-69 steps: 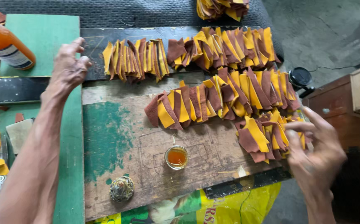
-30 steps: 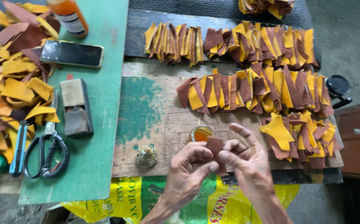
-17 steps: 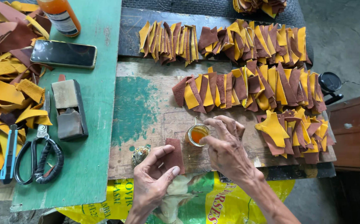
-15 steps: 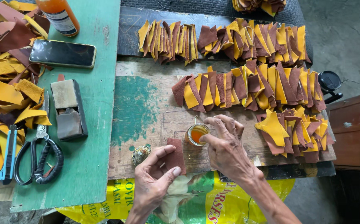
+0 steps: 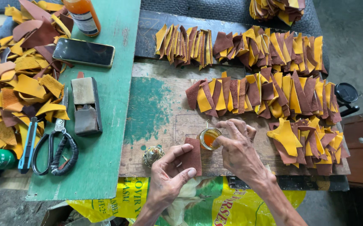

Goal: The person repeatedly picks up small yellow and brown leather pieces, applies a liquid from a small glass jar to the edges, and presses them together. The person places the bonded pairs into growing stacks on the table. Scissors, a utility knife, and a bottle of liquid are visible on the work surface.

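While left hand (image 5: 171, 173) pins brown leather piece (image 5: 193, 155) flat on table (image 5: 156, 113), right hand (image 5: 235, 144), grasping nothing, dips fingertips into small glue jar (image 5: 209, 138) just beside it. Step likely gluing; next move calls for smearing adhesive over piece.

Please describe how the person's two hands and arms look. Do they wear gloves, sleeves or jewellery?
Both the left hand and the right hand are bare: no gloves, rings or watch visible. The forearms show no sleeves. They look lean and veined.
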